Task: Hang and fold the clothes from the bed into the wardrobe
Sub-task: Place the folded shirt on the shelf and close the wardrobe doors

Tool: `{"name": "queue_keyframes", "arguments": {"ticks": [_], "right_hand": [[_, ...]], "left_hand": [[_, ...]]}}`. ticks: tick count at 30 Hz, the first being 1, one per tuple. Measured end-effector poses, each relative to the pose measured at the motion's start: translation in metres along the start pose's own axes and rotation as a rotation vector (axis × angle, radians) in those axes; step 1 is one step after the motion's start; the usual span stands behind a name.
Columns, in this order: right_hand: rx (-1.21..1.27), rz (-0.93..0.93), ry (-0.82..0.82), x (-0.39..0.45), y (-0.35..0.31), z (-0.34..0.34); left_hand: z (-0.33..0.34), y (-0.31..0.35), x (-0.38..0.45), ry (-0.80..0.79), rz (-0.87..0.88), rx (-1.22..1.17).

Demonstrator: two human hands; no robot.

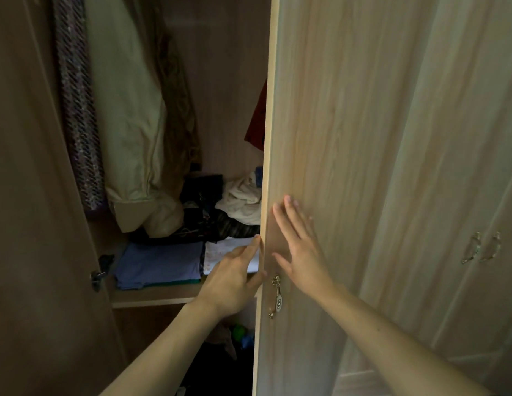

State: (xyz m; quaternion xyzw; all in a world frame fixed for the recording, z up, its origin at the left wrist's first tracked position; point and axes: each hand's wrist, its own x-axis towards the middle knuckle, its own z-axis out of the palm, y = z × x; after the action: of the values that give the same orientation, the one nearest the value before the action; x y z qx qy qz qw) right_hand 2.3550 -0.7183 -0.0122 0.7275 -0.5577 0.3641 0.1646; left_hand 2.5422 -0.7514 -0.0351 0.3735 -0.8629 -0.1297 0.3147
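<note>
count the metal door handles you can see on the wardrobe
3: one handle on the door beside the right hand, and a pair, left and right, on the far doors. Others may be out of view.

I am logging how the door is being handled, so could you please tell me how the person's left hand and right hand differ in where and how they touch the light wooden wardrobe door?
The left hand is at the edge of the light wooden wardrobe door, fingers along that edge; the right hand lies flat on the door's front face. The left hand reaches in front of the open compartment; the right hand sits above the ornate metal handle. Both have straight fingers and hold nothing.
</note>
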Motion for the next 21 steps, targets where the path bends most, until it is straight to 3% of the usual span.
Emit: {"name": "queue_keyframes", "arguments": {"ticks": [9,16,21], "right_hand": [[-0.091,-0.036,0.049,0.028,0.016,0.041],[-0.137,-0.001,0.023,0.054,0.023,0.069],[-0.196,0.028,0.033,0.070,0.030,0.085]], "left_hand": [[-0.001,-0.021,0.030,0.030,0.003,0.070],[0.000,-0.043,0.058,-0.103,-0.151,0.096],[0.007,-0.053,0.079,-0.108,-0.206,0.130]]}}
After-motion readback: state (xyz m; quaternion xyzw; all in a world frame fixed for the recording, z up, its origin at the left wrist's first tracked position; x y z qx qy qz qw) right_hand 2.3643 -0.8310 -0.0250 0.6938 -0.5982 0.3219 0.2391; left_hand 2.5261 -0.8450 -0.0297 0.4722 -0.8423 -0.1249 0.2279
